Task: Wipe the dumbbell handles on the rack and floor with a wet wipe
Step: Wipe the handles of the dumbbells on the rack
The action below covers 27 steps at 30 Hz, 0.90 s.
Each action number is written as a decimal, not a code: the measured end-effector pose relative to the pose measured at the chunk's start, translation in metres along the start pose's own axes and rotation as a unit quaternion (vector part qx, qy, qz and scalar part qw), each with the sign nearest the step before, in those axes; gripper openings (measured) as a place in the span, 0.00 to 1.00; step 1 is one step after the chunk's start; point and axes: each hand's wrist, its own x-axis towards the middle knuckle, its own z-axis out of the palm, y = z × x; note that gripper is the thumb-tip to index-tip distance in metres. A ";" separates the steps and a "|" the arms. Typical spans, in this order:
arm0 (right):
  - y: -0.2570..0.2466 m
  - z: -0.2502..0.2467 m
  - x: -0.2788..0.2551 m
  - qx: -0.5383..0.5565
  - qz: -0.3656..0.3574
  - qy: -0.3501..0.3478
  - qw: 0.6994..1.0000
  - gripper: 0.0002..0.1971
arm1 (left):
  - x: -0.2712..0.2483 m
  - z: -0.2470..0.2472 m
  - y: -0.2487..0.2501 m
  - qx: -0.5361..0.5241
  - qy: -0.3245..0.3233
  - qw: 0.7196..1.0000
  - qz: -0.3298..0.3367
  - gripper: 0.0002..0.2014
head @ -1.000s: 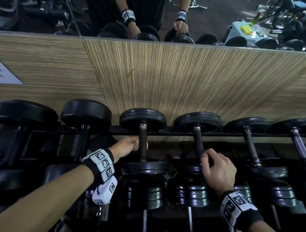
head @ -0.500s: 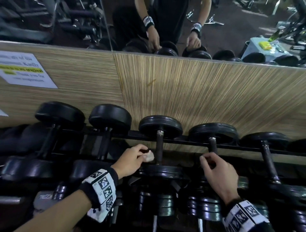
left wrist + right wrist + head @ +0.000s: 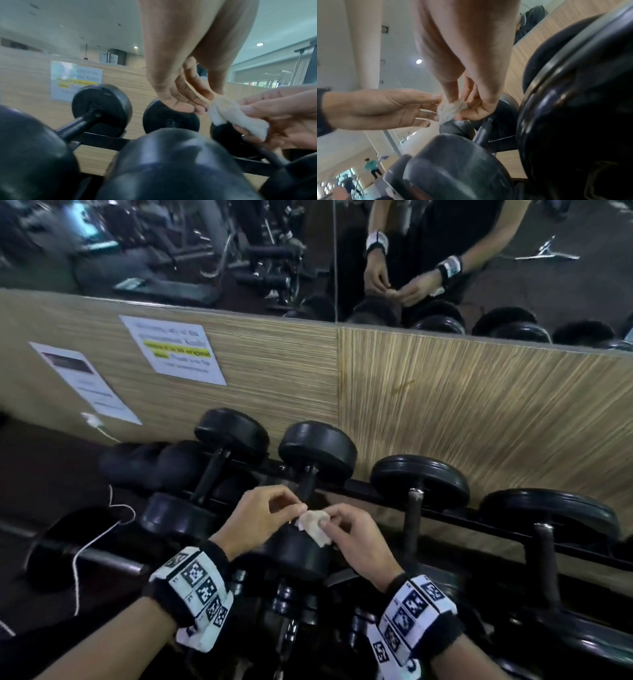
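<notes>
Wood-grain wall panels point(image 3: 479, 412) back a black rack point(image 3: 455, 513) lined with dumbbells point(image 3: 419, 479), with a mirror above and two paper notices point(image 3: 174, 349) stuck to the panelling. Both hands meet just above the near head of one dumbbell. The right hand point(image 3: 359, 539) pinches a crumpled white wet wipe point(image 3: 313, 525) between thumb and fingers; the left hand point(image 3: 260, 517) seems to nip its edge with its fingertips, other fingers loosely spread.
</notes>
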 end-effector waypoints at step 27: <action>0.048 0.059 0.086 -0.096 0.234 -0.091 0.963 0.11 | 0.011 -0.057 -0.141 0.458 0.168 0.867 -0.103 0.17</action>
